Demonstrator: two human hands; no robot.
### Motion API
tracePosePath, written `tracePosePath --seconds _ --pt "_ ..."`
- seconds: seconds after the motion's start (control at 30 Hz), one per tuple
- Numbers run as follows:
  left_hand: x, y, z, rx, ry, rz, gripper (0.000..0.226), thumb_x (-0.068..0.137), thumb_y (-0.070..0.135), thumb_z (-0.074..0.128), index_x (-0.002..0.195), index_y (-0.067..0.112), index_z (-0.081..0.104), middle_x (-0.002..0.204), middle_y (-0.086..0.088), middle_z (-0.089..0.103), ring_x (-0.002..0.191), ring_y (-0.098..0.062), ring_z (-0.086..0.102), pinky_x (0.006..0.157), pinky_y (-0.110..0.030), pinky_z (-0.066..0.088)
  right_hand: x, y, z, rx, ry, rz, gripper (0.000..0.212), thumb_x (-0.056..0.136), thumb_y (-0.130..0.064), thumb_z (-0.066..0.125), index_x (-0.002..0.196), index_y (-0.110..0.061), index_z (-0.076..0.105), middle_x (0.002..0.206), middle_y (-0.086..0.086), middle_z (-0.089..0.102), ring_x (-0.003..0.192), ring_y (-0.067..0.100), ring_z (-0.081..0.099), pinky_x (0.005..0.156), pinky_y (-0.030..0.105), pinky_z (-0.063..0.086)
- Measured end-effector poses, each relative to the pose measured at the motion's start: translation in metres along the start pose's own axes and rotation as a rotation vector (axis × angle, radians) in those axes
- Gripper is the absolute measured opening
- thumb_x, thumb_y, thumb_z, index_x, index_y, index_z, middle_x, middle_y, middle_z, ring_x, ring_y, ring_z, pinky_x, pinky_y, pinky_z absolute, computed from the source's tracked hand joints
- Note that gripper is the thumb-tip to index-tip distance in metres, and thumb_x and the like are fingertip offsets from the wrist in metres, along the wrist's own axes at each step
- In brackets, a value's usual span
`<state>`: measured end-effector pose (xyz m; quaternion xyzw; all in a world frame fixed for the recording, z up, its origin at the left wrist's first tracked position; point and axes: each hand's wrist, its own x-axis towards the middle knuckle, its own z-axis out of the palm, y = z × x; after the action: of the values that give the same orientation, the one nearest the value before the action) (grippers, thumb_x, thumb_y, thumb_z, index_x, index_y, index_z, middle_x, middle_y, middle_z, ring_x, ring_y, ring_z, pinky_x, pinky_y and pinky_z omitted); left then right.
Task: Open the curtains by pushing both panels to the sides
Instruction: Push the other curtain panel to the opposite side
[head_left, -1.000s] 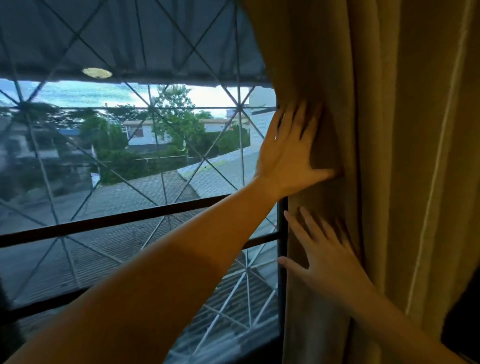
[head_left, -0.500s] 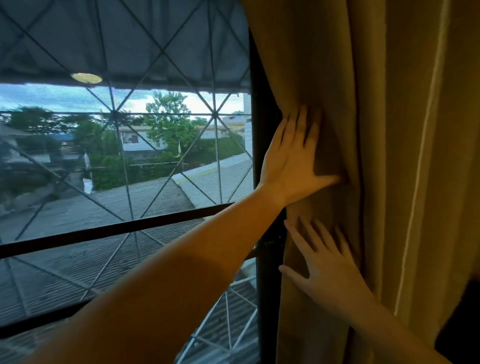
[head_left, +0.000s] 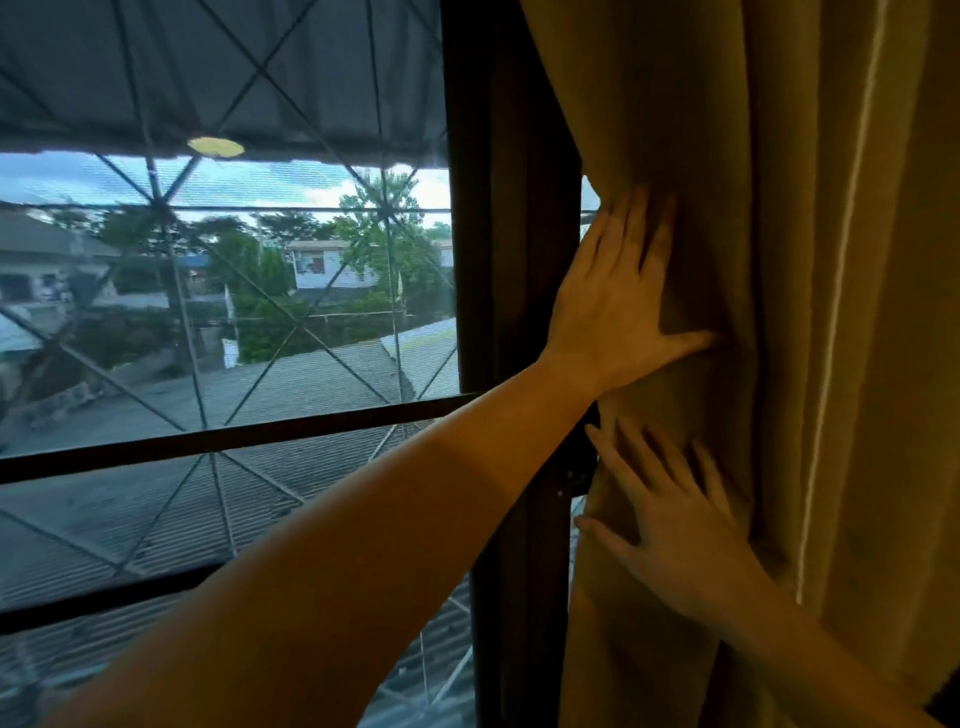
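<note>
Two flat hands press on the tan curtain panel beside the window.

The curtain panel (head_left: 779, 364) hangs bunched in folds on the right side, its edge just past the dark vertical window frame (head_left: 509, 260). The left hand (head_left: 613, 306) lies on the fabric with fingers spread, and the right hand (head_left: 670, 525) lies below it, also open and flat. Behind the glass a metal grille (head_left: 218, 312) with crossed bars covers the view of roofs, trees and houses.

both hands (head_left: 618, 306) flat on curtain (head_left: 727, 156), beside window frame (head_left: 514, 260).
</note>
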<state>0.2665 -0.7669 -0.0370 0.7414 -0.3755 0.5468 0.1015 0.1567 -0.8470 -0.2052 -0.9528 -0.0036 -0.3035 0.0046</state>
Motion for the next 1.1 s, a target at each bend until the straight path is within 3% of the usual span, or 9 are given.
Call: tracePosePath --seconds 0.13,0.3,0.47,0.77,1.1 --pt "0.011 0.013 0.02 -0.059 0.023 -0.022 0.13 0.082 0.093 0.056 0.173 0.006 0.022 0.18 -0.024 0.015 0.169 -0.039 0.012 0.139 -0.049 0.004 0.001 0.024 0.003 -0.024 -0.008 -0.009 0.088 0.095 -0.083 0.024 0.168 -0.036 0.013 0.173 0.006 0.019 0.156 0.036 0.026 0.123 0.061 0.011" --pt "0.023 0.029 0.032 -0.121 0.034 -0.044 0.13 0.081 0.089 0.062 0.172 0.003 0.026 0.18 -0.026 0.016 0.169 -0.042 0.012 0.138 -0.049 0.004 0.004 0.05 -0.001 -0.047 -0.005 -0.005 0.088 0.094 -0.083 0.027 0.168 -0.038 0.009 0.174 0.006 0.022 0.157 0.034 0.023 0.123 0.06 0.01" --pt "0.034 0.045 0.037 -0.09 -0.006 -0.045 0.131 0.083 0.091 0.059 0.173 0.004 0.022 0.18 -0.025 0.014 0.169 -0.041 0.01 0.139 -0.048 0.003 0.003 0.069 -0.006 -0.068 -0.017 -0.011 0.09 0.092 -0.086 0.022 0.166 -0.042 -0.006 0.177 0.001 0.004 0.161 0.027 0.001 0.125 0.053 -0.007" --pt "0.038 0.06 0.04 -0.058 -0.045 -0.061 0.131 0.086 0.092 0.055 0.174 0.004 0.014 0.181 -0.024 0.009 0.17 -0.039 0.006 0.138 -0.046 -0.002 0.0 0.087 -0.009 -0.071 -0.049 -0.003 0.091 0.09 -0.086 0.016 0.164 -0.042 -0.017 0.177 0.0 -0.006 0.161 0.026 -0.005 0.123 0.052 -0.011" --pt "0.019 0.051 0.025 -0.043 -0.107 -0.084 0.132 0.084 0.093 0.057 0.175 0.007 0.013 0.182 -0.021 0.006 0.171 -0.037 0.002 0.138 -0.047 -0.004 -0.013 0.069 -0.005 -0.035 -0.094 -0.027 0.091 0.088 -0.086 0.011 0.163 -0.043 -0.016 0.177 -0.001 -0.008 0.161 0.025 -0.01 0.121 0.053 -0.011"
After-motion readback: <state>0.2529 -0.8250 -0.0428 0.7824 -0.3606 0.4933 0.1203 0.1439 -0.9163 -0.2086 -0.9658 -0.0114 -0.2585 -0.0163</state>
